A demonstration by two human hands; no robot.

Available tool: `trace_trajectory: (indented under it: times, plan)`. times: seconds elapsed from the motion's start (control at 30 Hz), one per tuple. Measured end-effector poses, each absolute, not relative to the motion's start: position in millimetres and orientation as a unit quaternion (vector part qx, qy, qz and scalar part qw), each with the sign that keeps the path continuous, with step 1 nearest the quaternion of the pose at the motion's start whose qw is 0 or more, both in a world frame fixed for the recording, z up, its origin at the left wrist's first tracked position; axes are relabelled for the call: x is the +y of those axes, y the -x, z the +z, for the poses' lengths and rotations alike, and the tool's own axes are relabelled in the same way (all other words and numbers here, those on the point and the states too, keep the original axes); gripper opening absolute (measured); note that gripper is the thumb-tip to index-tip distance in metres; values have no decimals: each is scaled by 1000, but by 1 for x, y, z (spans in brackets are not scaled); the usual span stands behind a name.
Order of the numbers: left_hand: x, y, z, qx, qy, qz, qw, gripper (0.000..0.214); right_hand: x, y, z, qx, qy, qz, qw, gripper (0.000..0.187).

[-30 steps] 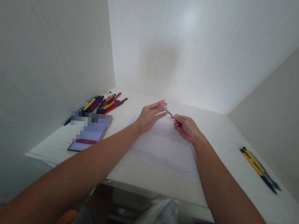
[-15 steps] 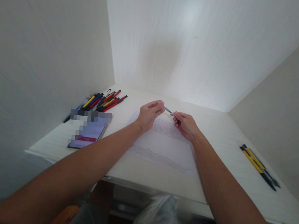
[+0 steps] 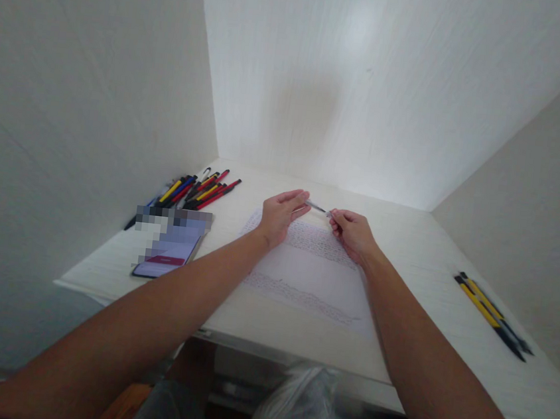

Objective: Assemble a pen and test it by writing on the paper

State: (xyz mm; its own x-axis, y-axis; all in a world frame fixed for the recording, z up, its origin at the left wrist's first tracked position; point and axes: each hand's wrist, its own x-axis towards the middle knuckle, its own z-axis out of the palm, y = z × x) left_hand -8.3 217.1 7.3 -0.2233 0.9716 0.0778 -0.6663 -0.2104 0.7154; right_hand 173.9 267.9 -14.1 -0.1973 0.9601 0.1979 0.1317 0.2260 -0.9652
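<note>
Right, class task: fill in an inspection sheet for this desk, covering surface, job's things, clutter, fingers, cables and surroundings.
Surface: white desk, sheet of paper with written lines.
Job's things: thin pen part held between both hands above the paper.
Clutter: pile of pens far left, phone, two yellow-black pens right.
Fingers: left hand at one end, right hand pinching the other.
Cables: nothing seen.
Surroundings: white walls on three sides; plastic bag under the desk.

Desk [image 3: 420,251]: pale wood-grain laminate, matt. Sheet [image 3: 313,273]: thin white paper, matt. Pens, upper left [image 3: 196,191]: glossy coloured plastic. Phone [image 3: 170,251]: glossy glass screen. Pen part [image 3: 317,207]: shiny, metal-looking.
</note>
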Motion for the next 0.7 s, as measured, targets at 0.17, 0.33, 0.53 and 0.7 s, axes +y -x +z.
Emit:
trace_trajectory:
  times: [0.17,0.33,0.53,0.7]
  plan:
    - [226,4,-4,310,-245,735,550,16,271,-174,-17,-649,422,424,469,28]
    - [228,4,-7,319,-234,742,541,20,270,-174,-14,-657,415,409,478,30]
    - [228,6,-4,356,-257,735,517,19,269,-176,-11,-637,413,437,482,25]
    - [227,8,-3,345,-285,722,527,19,264,-174,-1,-601,401,482,496,24]
